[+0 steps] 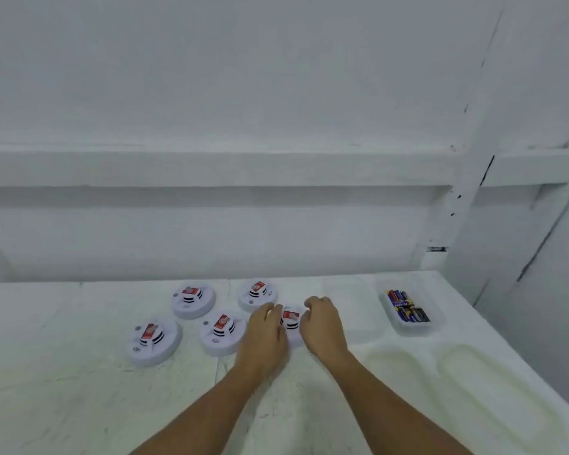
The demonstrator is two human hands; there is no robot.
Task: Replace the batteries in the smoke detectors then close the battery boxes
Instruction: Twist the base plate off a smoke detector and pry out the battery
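The detector [292,323] sits between my hands on the table [63,389], a white top with faint grey marbling. It is a round white plastic disc with a raised centre ringed by dark slots, and a small red-labelled block [290,314] lies on top of that centre. My left hand [263,330] lies over the detector's left half, fingers curled onto the raised centre and hiding that side of the rim. My right hand [321,326] is at the detector's right rim with the fingers bent and the thumb toward the disc; the blur keeps me from telling whether it grips or only touches. Four other detectors [223,333] of the same shape, each with its own red-labelled block, lie to the left of the detector: one just beside it, one just behind and left of it, and two farther left. Well to the right of the detector stands a clear rectangular plastic tray [436,323] holding dark cylindrical batteries [406,310]. Right of the detector and nearer to me, a cream moulded sheet [408,366] with smooth rounded hollows lies on the table.
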